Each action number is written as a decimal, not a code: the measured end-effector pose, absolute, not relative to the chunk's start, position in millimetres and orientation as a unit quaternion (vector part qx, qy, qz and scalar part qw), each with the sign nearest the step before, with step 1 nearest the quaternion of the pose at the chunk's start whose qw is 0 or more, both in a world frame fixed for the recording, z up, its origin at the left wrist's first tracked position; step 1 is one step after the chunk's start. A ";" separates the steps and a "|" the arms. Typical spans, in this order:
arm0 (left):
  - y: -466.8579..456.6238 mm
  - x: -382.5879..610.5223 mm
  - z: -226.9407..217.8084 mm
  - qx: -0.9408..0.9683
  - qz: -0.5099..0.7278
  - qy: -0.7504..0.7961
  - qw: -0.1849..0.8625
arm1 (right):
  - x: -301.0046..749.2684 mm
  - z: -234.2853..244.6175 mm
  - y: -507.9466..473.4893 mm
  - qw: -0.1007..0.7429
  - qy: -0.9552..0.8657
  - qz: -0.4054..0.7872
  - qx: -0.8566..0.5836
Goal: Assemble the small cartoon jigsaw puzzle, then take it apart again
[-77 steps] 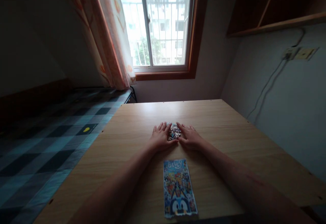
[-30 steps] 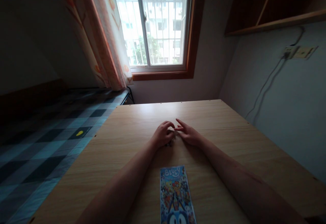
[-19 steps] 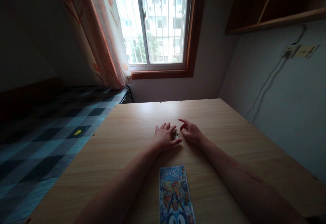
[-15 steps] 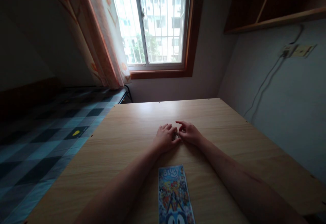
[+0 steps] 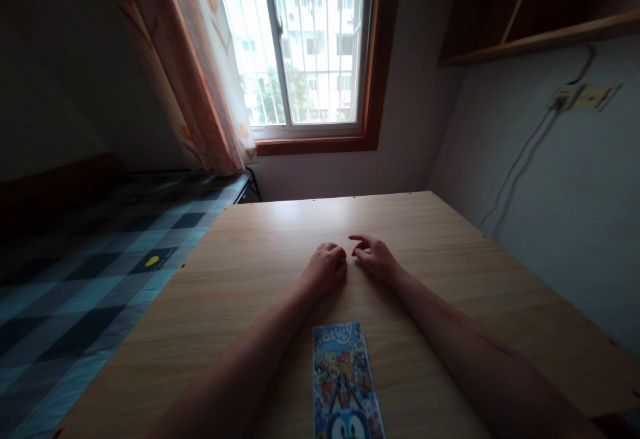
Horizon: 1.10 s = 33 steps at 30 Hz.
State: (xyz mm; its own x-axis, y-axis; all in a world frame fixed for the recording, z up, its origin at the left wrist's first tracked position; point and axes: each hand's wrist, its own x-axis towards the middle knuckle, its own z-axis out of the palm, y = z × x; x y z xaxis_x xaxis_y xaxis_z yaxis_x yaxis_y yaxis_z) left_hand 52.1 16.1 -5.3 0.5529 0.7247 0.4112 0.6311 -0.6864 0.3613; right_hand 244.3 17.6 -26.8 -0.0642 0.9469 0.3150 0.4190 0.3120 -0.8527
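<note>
My left hand (image 5: pixel 326 267) rests on the wooden table (image 5: pixel 260 259) with its fingers curled closed. A small dark bit of something shows at its curled fingers, too little to name. Just to the right, my right hand (image 5: pixel 376 258) hovers or rests near the tabletop, its index finger stretched out and thumb apart, with nothing visible in it. A narrow gap separates the two hands. Nearer to me, between my forearms, lies a colourful printed packet or card (image 5: pixel 345 379) marked "Bluey", flat on the wood.
A bed with a checked cover (image 5: pixel 100 272) adjoins the table's left side. Beyond the far edge are a window (image 5: pixel 320 59) and a patterned curtain (image 5: pixel 200 79). On the right wall, a cable (image 5: pixel 515 166) hangs from a socket (image 5: pixel 563 98) below a wooden shelf (image 5: pixel 540 42).
My left hand has closed its fingers over the small thing that lay between both hands. My right hand has drawn slightly away from it, its fingers opening.
</note>
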 end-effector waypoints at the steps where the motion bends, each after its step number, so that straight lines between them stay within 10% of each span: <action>1: 17.0 52.3 -5.6 0.877 0.274 0.386 0.087 | 244.2 -26.3 17.3 0.450 -0.674 0.287 -0.510; 33: 22.3 44.5 2.4 0.844 0.357 0.338 0.213 | 248.0 -35.7 22.5 0.409 -0.718 0.329 -0.457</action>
State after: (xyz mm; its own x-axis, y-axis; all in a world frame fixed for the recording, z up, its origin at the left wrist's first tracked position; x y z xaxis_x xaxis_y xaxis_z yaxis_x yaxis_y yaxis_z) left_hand 44.5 22.3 2.4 0.5162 0.7237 0.4580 0.4191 -0.6798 0.6019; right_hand 248.0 22.5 -35.7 -0.2477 0.9253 0.2870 0.3869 0.3661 -0.8463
